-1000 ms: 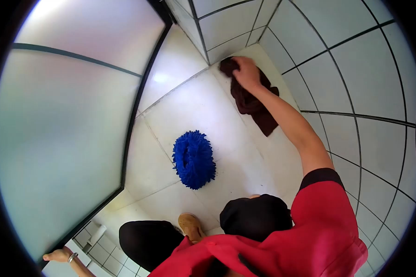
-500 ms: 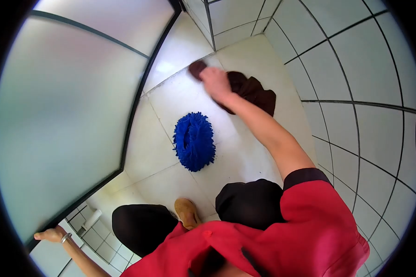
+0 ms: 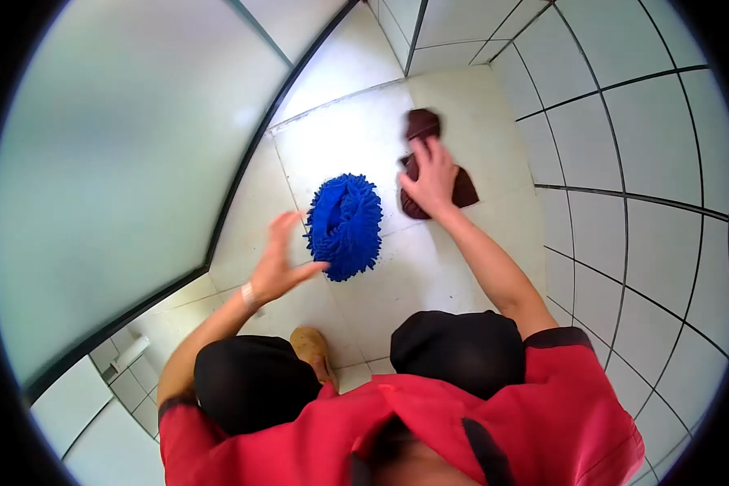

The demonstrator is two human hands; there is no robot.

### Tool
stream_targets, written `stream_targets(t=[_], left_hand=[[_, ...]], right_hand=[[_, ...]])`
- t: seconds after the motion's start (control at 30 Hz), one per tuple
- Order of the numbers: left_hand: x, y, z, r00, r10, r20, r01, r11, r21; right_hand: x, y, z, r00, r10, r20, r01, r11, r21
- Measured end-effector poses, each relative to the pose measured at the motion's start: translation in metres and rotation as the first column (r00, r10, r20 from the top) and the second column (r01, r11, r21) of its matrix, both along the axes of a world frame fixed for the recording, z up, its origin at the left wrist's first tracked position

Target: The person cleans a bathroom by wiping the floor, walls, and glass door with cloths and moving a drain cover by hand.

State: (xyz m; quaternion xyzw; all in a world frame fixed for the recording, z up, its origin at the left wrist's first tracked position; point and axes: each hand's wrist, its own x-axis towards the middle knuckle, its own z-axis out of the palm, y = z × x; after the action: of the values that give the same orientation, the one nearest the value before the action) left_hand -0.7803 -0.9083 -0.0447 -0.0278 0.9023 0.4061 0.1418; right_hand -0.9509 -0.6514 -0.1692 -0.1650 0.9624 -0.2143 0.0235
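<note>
A brown cloth (image 3: 464, 189) lies bunched on the pale tiled floor in the head view. My right hand (image 3: 433, 174) presses on its middle, fingers over the fabric and thumb to the left side. Part of the cloth sticks out beyond the fingertips, slightly blurred. To the left of it rests a blue chenille mitt-like piece (image 3: 356, 231), shaggy all around, with a slit opening on top. My left hand (image 3: 279, 259) hovers at its left side, fingers and thumb spread apart, holding nothing. A bracelet is on the left wrist.
A frosted glass door (image 3: 130, 178) with a dark frame stands at the left. White tiled walls (image 3: 656, 146) rise at the right and far end. My bent knees (image 3: 458, 352) and a tan shoe (image 3: 309, 347) are at the near side. Dark specks dot the floor.
My left hand has let go of the glass door's edge and moved right, beside the blue chenille piece. My right hand has shifted right, and the brown cloth is bunched closer together.
</note>
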Motion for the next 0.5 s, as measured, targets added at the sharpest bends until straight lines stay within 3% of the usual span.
stream_targets(t=[0.03, 0.1, 0.17, 0.2, 0.23, 0.27, 0.3, 0.33, 0.37, 0.43, 0.5], left_hand=[[-0.027, 0.026, -0.003, 0.987, -0.142, -0.070, 0.144, 0.990, 0.011], [-0.043, 0.059, -0.028, 0.974, -0.193, -0.116, 0.175, 0.973, -0.151], [-0.044, 0.069, -0.042, 0.935, -0.344, 0.083, 0.352, 0.880, -0.320], [-0.041, 0.067, -0.051, 0.922, -0.385, 0.041, 0.372, 0.852, -0.368], [-0.032, 0.061, -0.059, 0.923, -0.380, 0.056, 0.373, 0.854, -0.362], [-0.026, 0.052, -0.068, 0.946, -0.323, 0.005, 0.317, 0.925, -0.210], [-0.026, 0.042, -0.067, 0.965, -0.259, -0.043, 0.257, 0.965, -0.053], [-0.018, 0.033, -0.062, 0.985, -0.155, -0.071, 0.158, 0.987, 0.041], [-0.012, 0.019, -0.049, 0.992, -0.101, 0.080, 0.085, 0.979, 0.184], [0.022, -0.015, -0.042, 0.986, -0.057, 0.156, 0.014, 0.965, 0.263], [0.061, -0.044, -0.014, 0.876, 0.023, 0.482, -0.168, 0.951, 0.260]], right_hand=[[0.002, -0.002, 0.008, 0.986, 0.164, -0.041, -0.168, 0.978, -0.123], [-0.018, 0.008, -0.004, 0.967, 0.238, -0.086, -0.253, 0.923, -0.289], [-0.042, 0.024, 0.002, 0.990, -0.090, -0.109, 0.027, 0.876, -0.482], [-0.055, 0.034, 0.006, 0.964, -0.260, -0.052, 0.203, 0.848, -0.490], [-0.071, 0.042, -0.012, 0.885, -0.414, -0.212, 0.359, 0.898, -0.256], [-0.086, 0.040, -0.017, 0.874, -0.461, -0.150, 0.450, 0.887, -0.104], [-0.093, 0.024, -0.011, 0.901, -0.403, -0.162, 0.402, 0.915, -0.039], [-0.101, 0.009, -0.014, 0.968, -0.217, -0.122, 0.207, 0.974, -0.090], [-0.104, -0.007, -0.017, 0.996, -0.018, -0.092, 0.004, 0.989, -0.150], [-0.086, -0.056, -0.005, 0.981, 0.111, -0.157, -0.127, 0.987, -0.097], [-0.065, -0.101, -0.005, 0.966, 0.175, -0.190, -0.202, 0.970, -0.138]])
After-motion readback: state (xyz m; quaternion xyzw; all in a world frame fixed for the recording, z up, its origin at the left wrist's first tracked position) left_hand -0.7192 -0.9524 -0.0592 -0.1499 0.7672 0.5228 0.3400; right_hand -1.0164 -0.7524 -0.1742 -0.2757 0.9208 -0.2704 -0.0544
